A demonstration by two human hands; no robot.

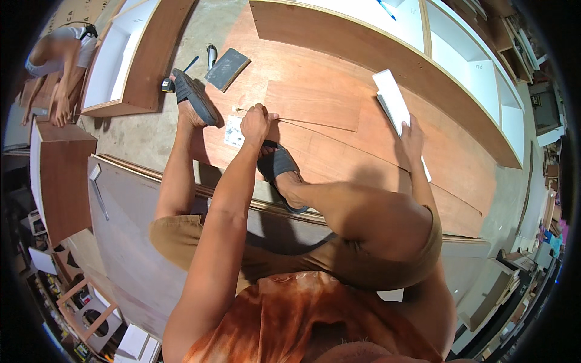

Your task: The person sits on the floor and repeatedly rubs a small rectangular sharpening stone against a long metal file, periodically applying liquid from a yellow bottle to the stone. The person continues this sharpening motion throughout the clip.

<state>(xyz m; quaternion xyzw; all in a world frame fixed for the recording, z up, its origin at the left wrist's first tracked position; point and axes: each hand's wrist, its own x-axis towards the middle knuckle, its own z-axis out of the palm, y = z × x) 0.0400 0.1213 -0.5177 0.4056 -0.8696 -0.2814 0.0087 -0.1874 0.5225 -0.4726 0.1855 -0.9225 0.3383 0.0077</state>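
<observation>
My left hand (256, 125) is closed, its thumb pointing right, low over the reddish plywood sheet (315, 72). What its fingers hold, if anything, is hidden. Beside it lies a printed white paper (233, 131), and a thin plywood offcut (321, 109) stretches away to the right. My right hand (412, 140) grips a long white folded sheet (394, 100), tilted upward away from me; whether it is paper or thin board I cannot tell. My sandalled feet (279, 163) rest about the plywood, one on each side of my left forearm.
A dark notebook (227, 69), a utility knife (211, 55), a blue pen (192, 63) and a tape measure (167, 85) lie at the far left. White-lined wooden cabinets (387, 54) stand beyond the plywood. Another person (63, 51) leans over a box at the left.
</observation>
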